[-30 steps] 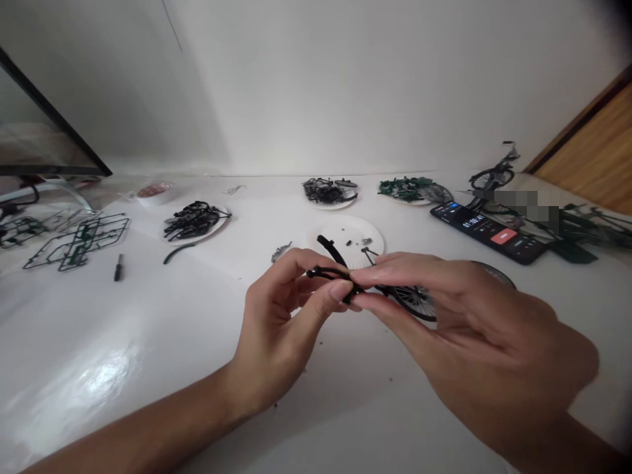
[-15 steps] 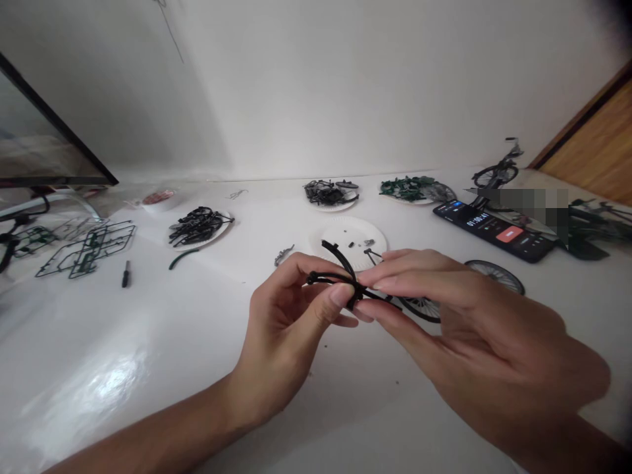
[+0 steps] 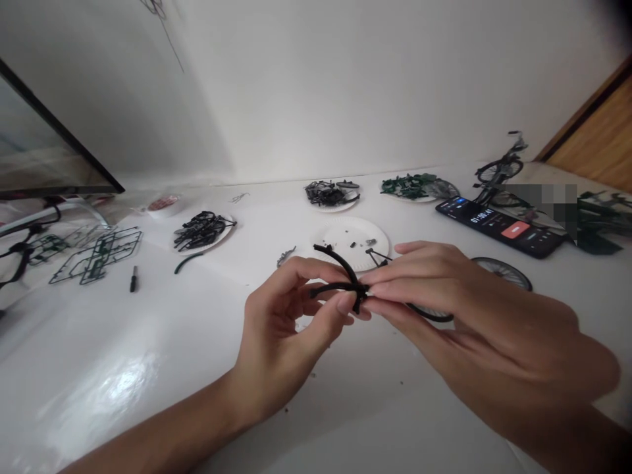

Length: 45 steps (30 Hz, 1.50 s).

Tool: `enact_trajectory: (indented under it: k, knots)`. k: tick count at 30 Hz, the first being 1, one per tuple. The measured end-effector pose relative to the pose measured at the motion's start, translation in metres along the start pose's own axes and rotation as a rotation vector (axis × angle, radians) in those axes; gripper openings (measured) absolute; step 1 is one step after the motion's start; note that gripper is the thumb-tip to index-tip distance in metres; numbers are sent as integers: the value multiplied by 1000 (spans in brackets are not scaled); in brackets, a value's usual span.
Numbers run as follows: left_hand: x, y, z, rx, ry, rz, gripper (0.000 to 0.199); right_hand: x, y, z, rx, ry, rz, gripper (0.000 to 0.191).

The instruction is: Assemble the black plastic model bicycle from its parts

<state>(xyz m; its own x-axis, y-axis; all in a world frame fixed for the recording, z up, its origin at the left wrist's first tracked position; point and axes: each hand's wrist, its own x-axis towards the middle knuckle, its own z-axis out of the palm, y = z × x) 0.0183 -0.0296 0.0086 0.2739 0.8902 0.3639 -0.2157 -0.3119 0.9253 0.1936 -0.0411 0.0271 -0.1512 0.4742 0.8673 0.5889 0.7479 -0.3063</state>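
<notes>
With left hand (image 3: 291,322), pinches slim black forked plastic part (image 3: 340,286) between thumb and index finger, near the joint. With right hand (image 3: 474,316), grips the same part at its right end, thumb below, fingertips above. Narrow grip on both sides, fingertips nearly meeting; exact contact hidden behind the fingers.

Holds the part in the air above glossy white surface (image 3: 197,342), around mid-view. Two curved arms pointing left, upper one angled up, lower one near level; short stub pointing down past left thumb.

Just beyond the hands: round white paper plate (image 3: 336,234) with a few tiny dark bits. Over its right edge: thin black rod-like piece (image 3: 378,257), near right fingertips. Behind right hand: black-rimmed spoked wheel (image 3: 503,273), partly covered.

Further back: white plate of black plastic parts (image 3: 330,193), white plate of dark green plastic parts (image 3: 409,186). To the right: black phone (image 3: 498,227) with lit timer screen, black model bicycle (image 3: 501,164) just behind.

To the left: another white plate heaped with black parts (image 3: 205,230), curved dark green strip (image 3: 187,262) just in front, small black screwdriver (image 3: 133,281), dark green plastic sprue frames (image 3: 99,257).
</notes>
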Motion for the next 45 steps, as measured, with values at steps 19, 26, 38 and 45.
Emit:
enact_trajectory:
  k: [19,26,38,45]
  knots:
    - [-2,-1,-2,46,-48,46,10,-3,1,-3,-1,-31,-5,14]
    - [-2,-1,-1,7,-66,-1,9,0,1,-4,89,-65,22,19]
    - [-1,-2,-1,19,-59,-30,6,-1,6,-4,90,-98,30,27]
    - [2,-2,-2,37,-63,-59,6,-4,11,-3,100,-85,8,25]
